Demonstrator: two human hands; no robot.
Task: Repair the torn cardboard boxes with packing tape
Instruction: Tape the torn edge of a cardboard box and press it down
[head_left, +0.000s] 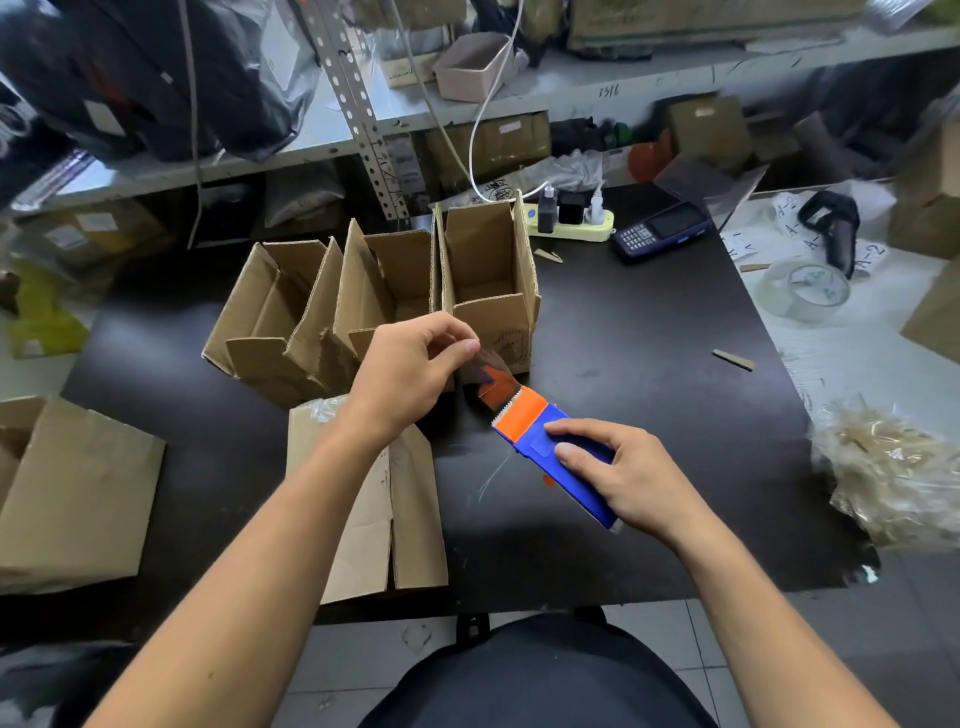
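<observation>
My right hand (618, 475) grips a blue and orange tape dispenser (540, 431) low over the dark table. My left hand (410, 374) pinches the free end of the brownish tape (485, 371) pulled out from the dispenser's toothed edge. Three open cardboard boxes stand side by side behind my hands: one at the left (265, 312), one in the middle (384, 291) and one at the right (491, 265). A flattened box (400, 525) lies on the table under my left forearm.
Another cardboard box (67, 499) sits at the table's left edge. A power strip (571, 226), a handheld terminal (660, 231), a scanner (831, 223), a clear tape roll (808, 288) and crumpled plastic (893, 467) are to the right. Cluttered shelves stand behind.
</observation>
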